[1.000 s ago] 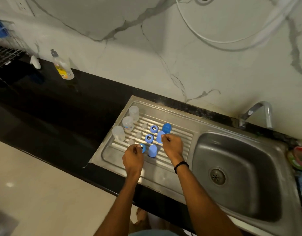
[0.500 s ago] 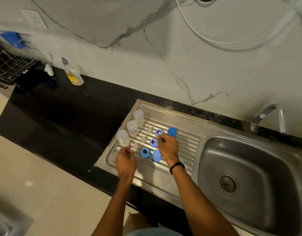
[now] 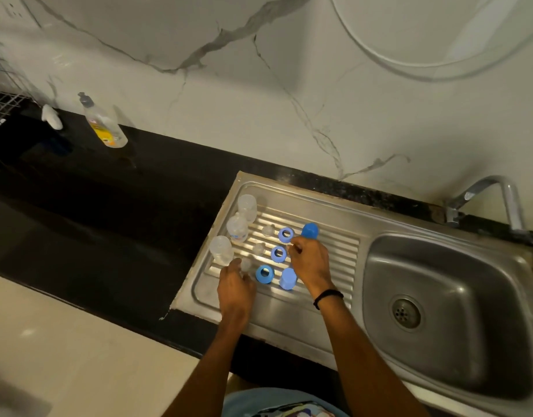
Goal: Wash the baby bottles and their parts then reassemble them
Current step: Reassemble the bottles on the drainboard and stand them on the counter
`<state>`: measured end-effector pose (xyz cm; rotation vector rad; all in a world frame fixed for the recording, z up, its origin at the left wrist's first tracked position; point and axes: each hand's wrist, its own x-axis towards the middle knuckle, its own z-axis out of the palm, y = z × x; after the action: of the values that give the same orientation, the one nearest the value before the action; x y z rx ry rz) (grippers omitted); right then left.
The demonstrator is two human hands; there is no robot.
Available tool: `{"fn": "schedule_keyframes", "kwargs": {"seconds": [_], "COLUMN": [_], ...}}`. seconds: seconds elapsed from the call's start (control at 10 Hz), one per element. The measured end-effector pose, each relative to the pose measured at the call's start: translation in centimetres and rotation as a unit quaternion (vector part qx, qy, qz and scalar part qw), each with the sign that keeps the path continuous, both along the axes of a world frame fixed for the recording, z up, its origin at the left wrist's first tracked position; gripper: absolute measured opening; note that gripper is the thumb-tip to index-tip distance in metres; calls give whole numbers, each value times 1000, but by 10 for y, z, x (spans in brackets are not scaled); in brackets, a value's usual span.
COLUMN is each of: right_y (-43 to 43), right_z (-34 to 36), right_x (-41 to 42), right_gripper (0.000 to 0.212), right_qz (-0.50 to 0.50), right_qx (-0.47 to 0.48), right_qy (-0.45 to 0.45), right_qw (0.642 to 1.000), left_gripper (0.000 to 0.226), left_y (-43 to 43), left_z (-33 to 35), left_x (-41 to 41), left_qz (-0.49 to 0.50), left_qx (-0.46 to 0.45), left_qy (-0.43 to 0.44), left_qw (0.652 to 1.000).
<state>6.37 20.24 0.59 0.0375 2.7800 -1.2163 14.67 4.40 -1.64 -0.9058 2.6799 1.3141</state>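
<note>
**Baby-bottle parts on the steel drainboard (image 3: 337,248)**

1. Near nipple (image 3: 246,263), clear. It sits at the fingertips of the left hand (image 3: 236,288), whose thumb and forefinger appear to pinch it. The piece is translucent and partly covered, so the hold is not certain.
2. Middle nipple (image 3: 259,248) and far nipple (image 3: 268,230), clear. They stand in a line beyond that grip.
3. Near bottle (image 3: 221,249), clear and standing, just left of the left fingertips. The middle bottle (image 3: 237,228) and far bottle (image 3: 247,206) stand beyond it, close together.
4. Near ring (image 3: 265,273), blue, just right of the left grip and between the two hands. The middle ring (image 3: 279,253) is just left of the right fingertips, and the far ring (image 3: 286,234) is just beyond them.
5. Far cap (image 3: 311,230), blue, just beyond the right knuckles. The near cap (image 3: 288,279) lies against the wrist side of that hand, beside the near ring.
6. Right hand (image 3: 311,263), back uppermost, fingers curled, thumb and forefinger drawn together. Whether anything lies between them cannot be told. There is a black band (image 3: 328,296) on the wrist.

**Surroundings**

- Basin (image 3: 454,281) with drain (image 3: 406,313), right of the right hand, and the tap (image 3: 499,194) beyond it.
- Black counter (image 3: 108,221), left of the left hand.
- Soap bottle (image 3: 104,124) with a yellow label, well off to the left against the marble wall (image 3: 289,100).
- Wire rack (image 3: 3,100), farthest left.
</note>
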Motion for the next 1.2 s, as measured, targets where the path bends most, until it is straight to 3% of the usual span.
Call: {"fn": "schedule_keyframes", "kwargs": {"seconds": [0.2,0.3,0.4,0.5,0.6,0.7,1.0,1.2], "right_y": [-29,-45,-54,-65,-68,-69,-67,-22], "right_z": [-1,-2,-8,-15,-19,-29,-20,29], "right_x": [5,8,7,9,6,5,2,-9], "right_gripper": [16,9,14,12,14,13,9,20], "right_qz": [89,152,185,231,249,257,235,119], "right_qx": [193,326,397,451,474,480,404,178], "right_qy": [9,18,10,2,-32,-5,21,-15], "right_qw": [977,933,899,862,844,838,884,977], "left_gripper": [43,46,43,46,43,37,31,26], "left_y": [-9,-12,-14,-16,-17,-17,-15,1], "left_z": [-6,-11,-14,-17,-21,-24,-17,10], "left_x": [-8,-16,-16,-15,-16,-20,-19,-21], "left_qz": [-22,-65,-101,-83,-90,-96,-37,11], "left_qx": [-12,-53,-66,-30,-44,-34,-36,-9], "left_qy": [-58,-86,-89,-19,-11,-8,-32,58], "left_qw": [998,993,989,996,995,995,998,998]}}
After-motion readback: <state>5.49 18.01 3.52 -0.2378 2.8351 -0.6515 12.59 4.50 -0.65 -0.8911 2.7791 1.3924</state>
